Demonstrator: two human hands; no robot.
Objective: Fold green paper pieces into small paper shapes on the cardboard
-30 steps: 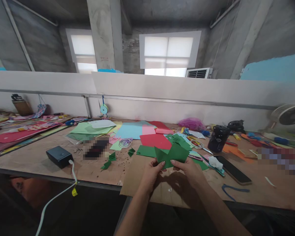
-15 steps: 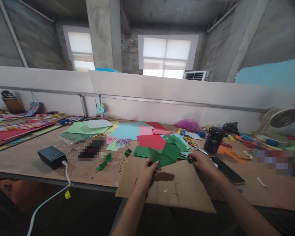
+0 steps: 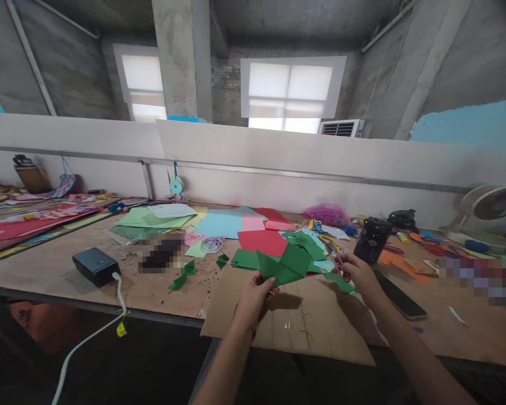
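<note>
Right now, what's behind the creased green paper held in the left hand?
Beyond the creased green paper, a red sheet and green paper pieces show past its edges. Whatever lies directly behind it is covered.

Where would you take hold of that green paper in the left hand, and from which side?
I'd pinch the green paper lightly by its right flap, coming from the right. That flap juts out free, while the left hand grips the lower left part; thin, creased paper probably suits a light touch. Mind the right hand on that side, which holds what look like scissors.
</note>
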